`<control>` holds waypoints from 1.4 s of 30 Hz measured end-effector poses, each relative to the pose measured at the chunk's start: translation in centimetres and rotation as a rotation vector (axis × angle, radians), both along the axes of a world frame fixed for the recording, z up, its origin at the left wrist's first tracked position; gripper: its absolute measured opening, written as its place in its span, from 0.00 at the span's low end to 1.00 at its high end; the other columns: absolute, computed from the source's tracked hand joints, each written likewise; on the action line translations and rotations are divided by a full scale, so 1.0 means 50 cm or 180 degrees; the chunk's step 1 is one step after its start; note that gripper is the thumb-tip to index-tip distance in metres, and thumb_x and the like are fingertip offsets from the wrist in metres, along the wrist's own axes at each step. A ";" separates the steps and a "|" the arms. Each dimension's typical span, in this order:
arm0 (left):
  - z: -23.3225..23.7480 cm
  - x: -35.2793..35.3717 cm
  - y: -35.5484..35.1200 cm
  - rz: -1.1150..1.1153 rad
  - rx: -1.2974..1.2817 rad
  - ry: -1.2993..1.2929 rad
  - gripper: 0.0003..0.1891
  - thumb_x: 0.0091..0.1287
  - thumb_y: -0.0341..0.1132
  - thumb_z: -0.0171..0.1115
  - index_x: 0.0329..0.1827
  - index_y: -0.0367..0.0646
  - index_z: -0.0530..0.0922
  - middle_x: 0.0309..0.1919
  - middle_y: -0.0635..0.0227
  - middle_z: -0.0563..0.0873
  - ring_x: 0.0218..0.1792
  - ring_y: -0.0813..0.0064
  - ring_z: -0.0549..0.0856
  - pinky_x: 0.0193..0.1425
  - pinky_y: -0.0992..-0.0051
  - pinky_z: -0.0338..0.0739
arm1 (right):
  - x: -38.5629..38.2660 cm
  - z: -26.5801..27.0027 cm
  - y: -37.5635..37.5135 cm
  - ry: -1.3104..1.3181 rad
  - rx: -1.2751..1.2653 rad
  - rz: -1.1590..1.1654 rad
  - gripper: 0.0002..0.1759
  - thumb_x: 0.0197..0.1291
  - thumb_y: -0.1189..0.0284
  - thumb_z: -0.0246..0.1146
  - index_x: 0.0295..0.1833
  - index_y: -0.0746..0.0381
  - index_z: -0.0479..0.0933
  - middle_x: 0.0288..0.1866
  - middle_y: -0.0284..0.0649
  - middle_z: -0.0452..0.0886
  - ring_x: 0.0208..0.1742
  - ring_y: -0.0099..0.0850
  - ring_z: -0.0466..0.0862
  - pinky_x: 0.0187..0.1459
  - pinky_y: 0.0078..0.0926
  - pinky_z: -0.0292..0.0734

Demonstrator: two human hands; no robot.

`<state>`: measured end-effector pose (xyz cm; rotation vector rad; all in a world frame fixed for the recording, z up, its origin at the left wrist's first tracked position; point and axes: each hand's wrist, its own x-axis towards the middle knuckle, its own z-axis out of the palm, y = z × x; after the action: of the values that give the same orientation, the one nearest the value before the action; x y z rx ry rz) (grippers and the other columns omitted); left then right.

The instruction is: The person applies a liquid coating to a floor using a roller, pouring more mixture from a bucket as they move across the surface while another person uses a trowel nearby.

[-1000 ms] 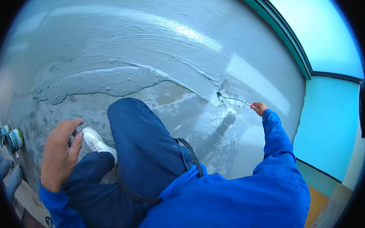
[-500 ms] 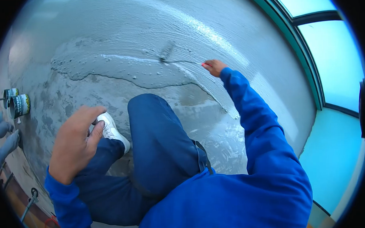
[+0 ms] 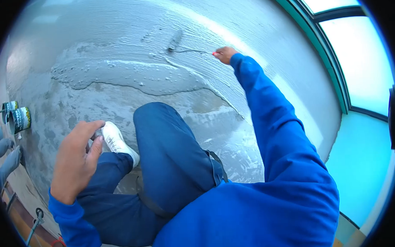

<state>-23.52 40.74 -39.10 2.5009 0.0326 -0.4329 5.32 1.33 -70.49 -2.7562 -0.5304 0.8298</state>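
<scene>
My right hand [image 3: 225,55] is closed around the red handle of a paint roller [image 3: 176,39], with the arm stretched out ahead. The roller head, coated grey, rests on wet grey coating with fine ridges. Nearer to me, a thick band of wet grey material [image 3: 130,75] lies on the floor, dotted with small lumps and edged by a wavy line. My left hand [image 3: 77,160] hovers above my bent leg, beside the white shoe [image 3: 115,139], with thumb and fingers curved apart and nothing between them.
Two labelled buckets [image 3: 20,120] stand at the left edge, beside another person's feet [image 3: 9,162]. A metal rod [image 3: 35,227] and an orange cord are at the lower left. Along the right runs a green-framed window [image 3: 356,61].
My right hand and the roller have moved away from me, farther up the coated surface and slightly left. My left hand has shifted slightly down and left in view.
</scene>
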 end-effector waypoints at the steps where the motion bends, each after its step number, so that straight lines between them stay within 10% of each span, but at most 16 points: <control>1: 0.003 0.003 -0.005 -0.0022 0.0006 0.0002 0.12 0.63 0.26 0.56 0.49 0.39 0.76 0.30 0.61 0.75 0.28 0.69 0.73 0.36 0.72 0.69 | -0.028 0.006 -0.063 -0.0011 -0.0067 0.0059 0.24 0.63 0.51 0.52 0.48 0.59 0.80 0.44 0.48 0.83 0.47 0.47 0.81 0.51 0.40 0.74; 12: -0.017 0.049 -0.060 -0.0558 -0.0023 -0.0145 0.12 0.61 0.24 0.55 0.48 0.37 0.75 0.31 0.59 0.75 0.27 0.65 0.73 0.34 0.70 0.68 | -0.578 0.102 -0.706 0.0721 -0.0586 -0.1489 0.19 0.57 0.55 0.57 0.42 0.56 0.83 0.40 0.48 0.84 0.43 0.46 0.82 0.48 0.39 0.75; 20: -0.011 0.070 -0.080 -0.0661 -0.0010 0.0026 0.12 0.63 0.26 0.56 0.50 0.38 0.76 0.31 0.60 0.75 0.29 0.68 0.73 0.36 0.73 0.69 | -0.792 0.226 -0.832 0.0681 -0.1191 -0.1910 0.15 0.59 0.59 0.57 0.44 0.55 0.82 0.38 0.47 0.83 0.43 0.46 0.81 0.46 0.39 0.75; 28: 0.000 0.052 -0.053 -0.0559 0.0018 -0.0083 0.12 0.63 0.26 0.56 0.49 0.38 0.76 0.29 0.61 0.74 0.27 0.68 0.72 0.34 0.73 0.68 | -0.581 0.150 -0.634 0.0593 -0.0497 -0.1131 0.18 0.63 0.58 0.55 0.47 0.59 0.79 0.39 0.50 0.82 0.43 0.48 0.80 0.46 0.41 0.74; 42: 0.020 -0.019 0.029 -0.0063 -0.0023 -0.0329 0.12 0.61 0.25 0.56 0.48 0.38 0.76 0.33 0.57 0.77 0.31 0.61 0.77 0.37 0.69 0.72 | -0.200 0.000 0.178 0.0137 0.0343 0.0566 0.22 0.64 0.52 0.51 0.49 0.56 0.79 0.42 0.49 0.82 0.45 0.48 0.80 0.47 0.43 0.74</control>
<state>-24.48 42.17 -38.11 2.5148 -0.0346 -0.3106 -4.70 10.21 -70.48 -2.6156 -0.7967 0.8693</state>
